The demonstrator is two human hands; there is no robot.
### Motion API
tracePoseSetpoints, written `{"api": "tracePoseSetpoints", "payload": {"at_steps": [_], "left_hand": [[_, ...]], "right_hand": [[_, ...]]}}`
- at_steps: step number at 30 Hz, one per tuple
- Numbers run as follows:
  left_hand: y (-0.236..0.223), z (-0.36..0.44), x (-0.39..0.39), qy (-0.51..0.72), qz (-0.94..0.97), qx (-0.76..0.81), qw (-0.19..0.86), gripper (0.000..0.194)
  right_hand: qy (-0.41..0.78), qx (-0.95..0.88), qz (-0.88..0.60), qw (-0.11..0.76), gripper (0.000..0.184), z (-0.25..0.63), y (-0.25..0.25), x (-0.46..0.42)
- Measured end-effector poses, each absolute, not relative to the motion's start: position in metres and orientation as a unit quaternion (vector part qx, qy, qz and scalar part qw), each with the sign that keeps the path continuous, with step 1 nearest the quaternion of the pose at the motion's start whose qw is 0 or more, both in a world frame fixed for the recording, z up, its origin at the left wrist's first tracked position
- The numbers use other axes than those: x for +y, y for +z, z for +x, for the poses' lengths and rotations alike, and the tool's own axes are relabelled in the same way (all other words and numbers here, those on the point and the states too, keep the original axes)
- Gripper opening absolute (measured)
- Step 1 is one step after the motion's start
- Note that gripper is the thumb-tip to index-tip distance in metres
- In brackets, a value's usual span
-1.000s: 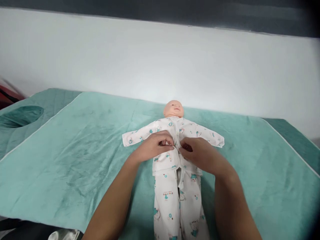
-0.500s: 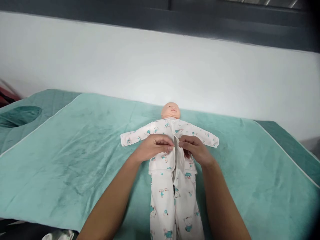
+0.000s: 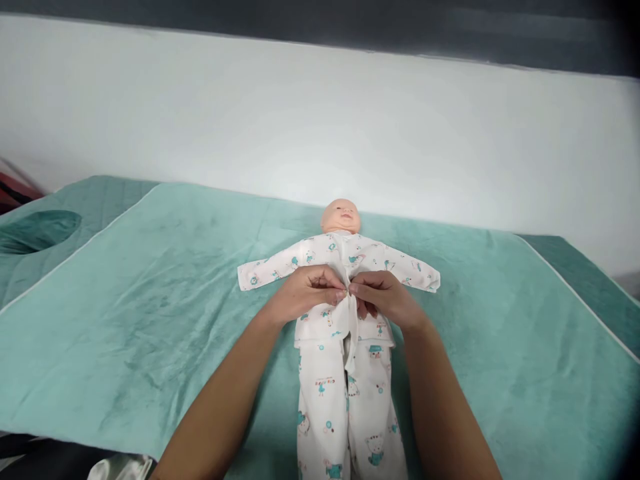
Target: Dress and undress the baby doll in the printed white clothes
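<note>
A baby doll (image 3: 340, 217) lies on its back, head toward the wall, sleeves spread to both sides. It wears a white baby shirt (image 3: 320, 327) with a teal and orange animal print and matching trousers (image 3: 323, 413). My left hand (image 3: 313, 292) pinches one front edge of the shirt at mid-chest. Opposite it, my right hand (image 3: 383, 297) pinches the other edge, and the fingertips of both hands almost meet. Below them the front edges hang loose over the trouser waist. Any fastener between my fingertips is too small to make out.
A teal cover (image 3: 165, 287) spreads under the doll, over a padded bed with a round face hole (image 3: 40, 232) at the left. A white wall (image 3: 320, 127) rises behind. Shiny pale fabric (image 3: 120, 468) shows at the lower left, and something red (image 3: 15, 190) at the far left.
My right hand has moved left toward my left hand, bringing the two shirt edges together. The gap between them at the chest has closed. The view has tilted slightly downward.
</note>
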State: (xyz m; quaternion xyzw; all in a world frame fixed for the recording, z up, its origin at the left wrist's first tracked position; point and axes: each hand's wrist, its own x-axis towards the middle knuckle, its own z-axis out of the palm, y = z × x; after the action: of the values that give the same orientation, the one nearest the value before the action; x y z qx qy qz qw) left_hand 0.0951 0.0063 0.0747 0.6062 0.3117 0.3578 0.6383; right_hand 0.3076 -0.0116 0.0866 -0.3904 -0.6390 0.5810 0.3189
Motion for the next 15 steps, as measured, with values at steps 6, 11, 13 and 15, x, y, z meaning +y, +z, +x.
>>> {"api": "tracePoseSetpoints", "payload": {"at_steps": [6, 11, 13, 15], "left_hand": [[0.0744, 0.0961, 0.0067, 0.369, 0.61, 0.325, 0.622, 0.023], [0.0766, 0.097, 0.0058, 0.377, 0.61, 0.324, 0.617, 0.023], [0.0774, 0.0977, 0.0054, 0.382, 0.61, 0.327, 0.613, 0.023], [0.0778, 0.0987, 0.0049, 0.385, 0.608, 0.331, 0.611, 0.024]], "right_hand": [[0.574, -0.659, -0.381, 0.3, 0.042, 0.3084, 0.0893, -0.0121], [0.592, -0.658, -0.362, 0.291, 0.044, 0.3133, 0.0859, -0.0102], [0.603, -0.655, -0.35, 0.291, 0.039, 0.3145, 0.0844, -0.0095], [0.612, -0.645, -0.352, 0.294, 0.029, 0.3145, 0.084, -0.0095]]}}
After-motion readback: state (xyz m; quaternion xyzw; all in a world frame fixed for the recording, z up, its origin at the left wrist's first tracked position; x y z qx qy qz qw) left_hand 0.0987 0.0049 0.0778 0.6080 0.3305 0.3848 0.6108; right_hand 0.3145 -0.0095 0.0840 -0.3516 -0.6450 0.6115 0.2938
